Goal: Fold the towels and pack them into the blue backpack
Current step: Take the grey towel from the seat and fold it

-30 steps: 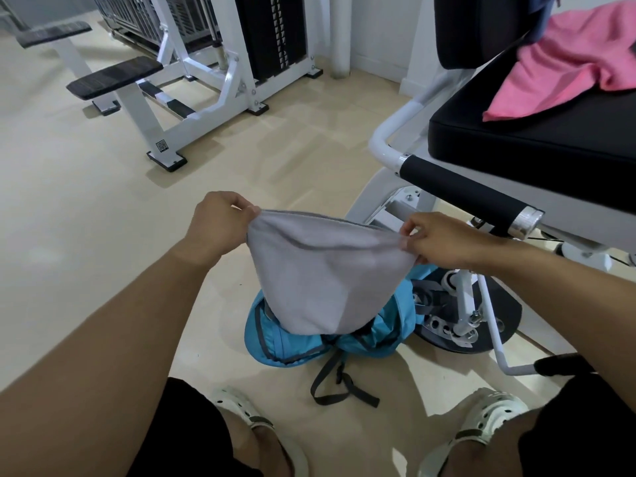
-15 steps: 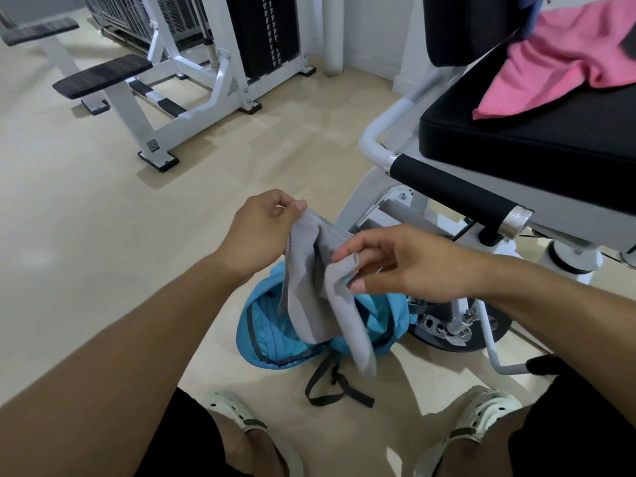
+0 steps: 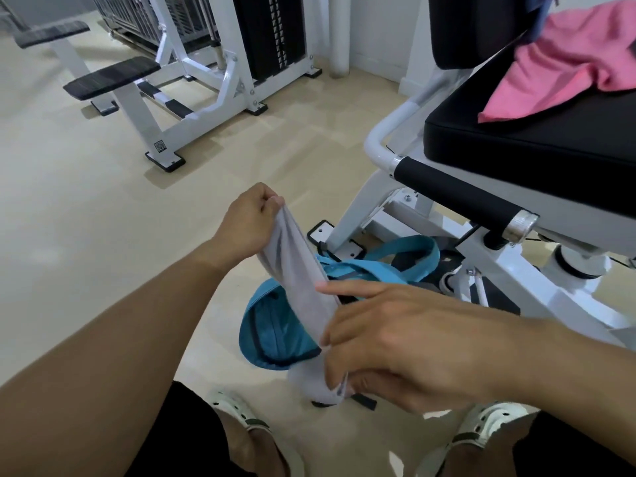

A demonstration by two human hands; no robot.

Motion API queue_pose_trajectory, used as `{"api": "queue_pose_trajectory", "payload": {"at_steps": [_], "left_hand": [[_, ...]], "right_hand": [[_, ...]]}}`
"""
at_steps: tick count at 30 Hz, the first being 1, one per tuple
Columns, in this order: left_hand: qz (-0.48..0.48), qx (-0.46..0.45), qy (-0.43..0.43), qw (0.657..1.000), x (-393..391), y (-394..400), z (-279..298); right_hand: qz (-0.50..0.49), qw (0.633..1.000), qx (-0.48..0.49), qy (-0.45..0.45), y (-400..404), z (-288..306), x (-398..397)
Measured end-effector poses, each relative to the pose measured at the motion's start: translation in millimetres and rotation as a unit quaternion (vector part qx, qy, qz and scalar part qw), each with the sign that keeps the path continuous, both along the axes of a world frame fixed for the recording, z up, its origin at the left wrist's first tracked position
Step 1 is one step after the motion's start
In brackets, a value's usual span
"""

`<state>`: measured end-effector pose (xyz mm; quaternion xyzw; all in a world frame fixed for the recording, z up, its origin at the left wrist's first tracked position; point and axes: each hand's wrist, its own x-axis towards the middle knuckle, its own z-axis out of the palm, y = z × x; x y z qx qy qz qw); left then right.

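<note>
Head view: my left hand (image 3: pixel 249 220) pinches the top corner of the grey towel (image 3: pixel 299 290), fingers curled tight on the cloth. My right hand (image 3: pixel 389 342) grips the lower end of that towel, thumb under, fingers over it, index finger out straight. Towel hangs as a narrow folded strip between both hands, slanting down from left hand to right.

Step in hand, my guess: second fold. To do it well I keep the top pinch firm, bring the lower end up to meet it, edges lined up, no sag.

Blue backpack (image 3: pixel 275 335) lies on the floor (image 3: pixel 86 208) right below the towel, between my feet and the gym machine frame (image 3: pixel 378 215), mouth looks open. Pink towel (image 3: pixel 564 63) is well apart, up on the black seat pad (image 3: pixel 537 139), unfolded, not yet touched.
</note>
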<state>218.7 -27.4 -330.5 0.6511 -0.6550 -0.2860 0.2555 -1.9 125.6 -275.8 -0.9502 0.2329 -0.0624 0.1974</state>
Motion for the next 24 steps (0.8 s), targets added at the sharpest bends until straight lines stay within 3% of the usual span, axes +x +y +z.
{"api": "queue_pose_trajectory", "payload": {"at_steps": [3,6,8,11,14,24], "left_hand": [[-0.018,0.017,0.017,1.000,-1,1,-3],[-0.035,0.055,0.101,0.993,-3,4,-2],[-0.062,0.084,0.164,0.981,-7,8,1],[-0.093,0.106,0.222,0.965,-20,18,8],[-0.125,0.122,0.261,0.949,-35,33,13],[-0.158,0.128,0.302,0.931,-51,56,22]], "right_hand": [[-0.030,0.999,0.008,0.006,-8,-1,-2],[-0.149,0.989,-0.005,-0.015,-18,-7,-8],[-0.243,0.969,-0.035,-0.036,-27,-13,-11],[-0.351,0.934,0.003,-0.069,-40,-20,-17],[-0.381,0.919,0.053,-0.084,-46,-24,-17],[-0.468,0.867,0.038,-0.165,-54,-24,-16]]}}
